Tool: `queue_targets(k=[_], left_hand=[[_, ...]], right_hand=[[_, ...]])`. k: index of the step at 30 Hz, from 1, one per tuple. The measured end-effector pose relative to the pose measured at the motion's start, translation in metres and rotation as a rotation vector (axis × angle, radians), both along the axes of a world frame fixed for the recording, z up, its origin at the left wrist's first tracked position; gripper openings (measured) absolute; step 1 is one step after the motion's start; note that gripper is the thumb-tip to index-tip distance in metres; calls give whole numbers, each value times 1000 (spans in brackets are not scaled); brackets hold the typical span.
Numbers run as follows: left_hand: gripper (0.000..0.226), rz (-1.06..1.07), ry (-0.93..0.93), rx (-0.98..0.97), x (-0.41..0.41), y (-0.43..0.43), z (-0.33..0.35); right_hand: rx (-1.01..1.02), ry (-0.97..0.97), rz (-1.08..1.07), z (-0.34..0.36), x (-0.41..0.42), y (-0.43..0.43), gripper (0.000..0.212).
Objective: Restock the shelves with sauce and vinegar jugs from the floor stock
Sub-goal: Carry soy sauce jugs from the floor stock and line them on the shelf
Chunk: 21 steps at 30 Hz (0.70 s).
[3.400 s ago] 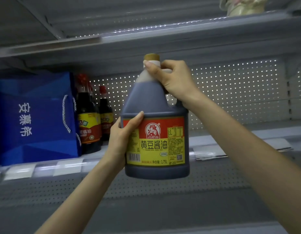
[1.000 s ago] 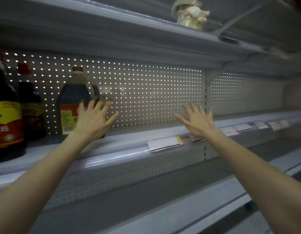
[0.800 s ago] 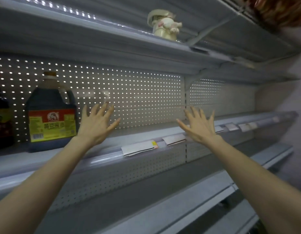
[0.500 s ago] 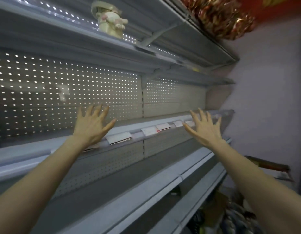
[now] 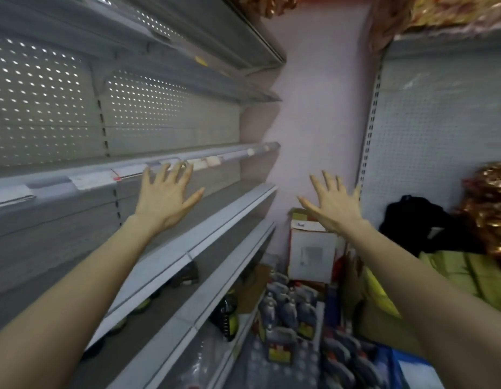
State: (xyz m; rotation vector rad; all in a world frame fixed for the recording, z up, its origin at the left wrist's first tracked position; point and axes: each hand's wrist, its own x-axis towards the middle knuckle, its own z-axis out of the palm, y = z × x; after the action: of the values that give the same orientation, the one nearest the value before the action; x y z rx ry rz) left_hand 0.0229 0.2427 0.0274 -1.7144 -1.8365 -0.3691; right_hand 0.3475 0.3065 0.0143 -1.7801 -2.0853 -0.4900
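Note:
My left hand [image 5: 166, 196] is stretched out with spread fingers in front of the grey shelf rail [image 5: 125, 175], holding nothing. My right hand [image 5: 332, 204] is likewise flat and empty, raised before the pink back wall. Down on the floor between my arms stands a cluster of dark sauce jugs [image 5: 283, 324] with red and yellow labels. The jug placed on the shelf earlier is out of view.
Grey shelves [image 5: 215, 220] run along the left, with dark items [image 5: 227, 318] under the lower ones. A white carton [image 5: 311, 254] stands by the wall. A black bag [image 5: 417, 223], green cloth [image 5: 462, 276] and gold tinsel [image 5: 493, 203] sit right.
The soy sauce jug was set on the shelf and released. Since then my view has swung right and down, bringing the floor stock into sight; both hands stay open and empty.

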Motion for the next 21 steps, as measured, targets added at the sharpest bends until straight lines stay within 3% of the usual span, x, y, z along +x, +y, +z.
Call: queue_targets(k=[13, 21], left_hand=[[67, -228, 26, -119, 113, 162, -40], [66, -348, -17, -160, 150, 273, -66]], right_hand=[[-81, 20, -292, -52, 119, 61, 77], [-88, 75, -402, -68, 143, 129, 74]])
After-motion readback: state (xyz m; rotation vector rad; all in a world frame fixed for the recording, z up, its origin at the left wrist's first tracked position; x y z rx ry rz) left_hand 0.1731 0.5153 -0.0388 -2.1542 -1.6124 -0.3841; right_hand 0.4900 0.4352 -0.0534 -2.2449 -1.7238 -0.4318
